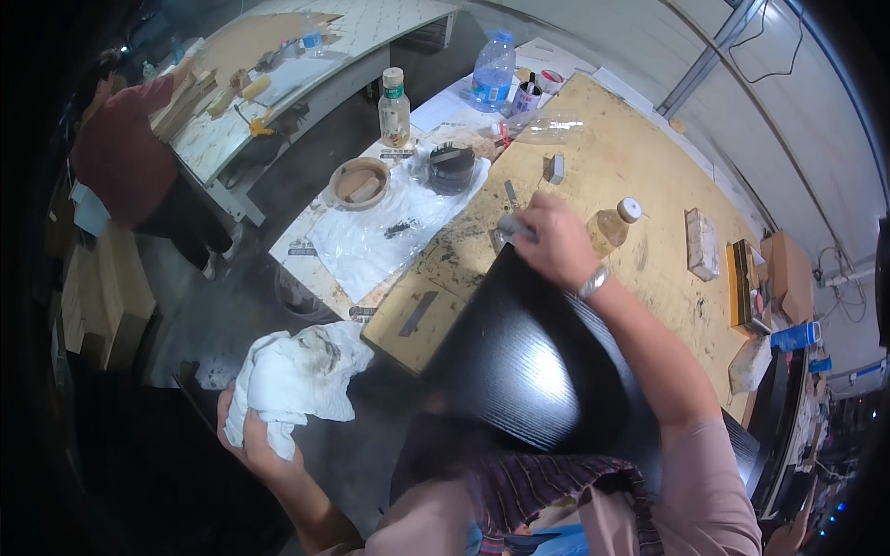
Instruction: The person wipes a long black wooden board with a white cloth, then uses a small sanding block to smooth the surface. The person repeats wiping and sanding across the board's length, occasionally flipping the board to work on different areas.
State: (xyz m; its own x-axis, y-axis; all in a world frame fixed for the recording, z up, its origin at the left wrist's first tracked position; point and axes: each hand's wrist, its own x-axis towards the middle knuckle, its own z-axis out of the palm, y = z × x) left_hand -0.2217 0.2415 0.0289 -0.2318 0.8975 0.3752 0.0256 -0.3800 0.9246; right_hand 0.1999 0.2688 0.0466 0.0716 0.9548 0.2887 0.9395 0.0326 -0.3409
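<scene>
A white cloth with dark smudges is bunched in my left hand, held beside the workbench at the left. My right hand is closed round a small grey pad, whose exact kind I cannot make out. It is at the far corner of a glossy black panel with fine wood-grain lines. The panel rests on the yellowish, stained bench board and reaches back toward my body. Just right of my right hand stands a capped bottle of amber liquid.
Left of the board, a plastic sheet carries a round wooden bowl and a black tin. Behind stand a small bottle and a large blue-tinted bottle. A white block lies right. A person works at another table.
</scene>
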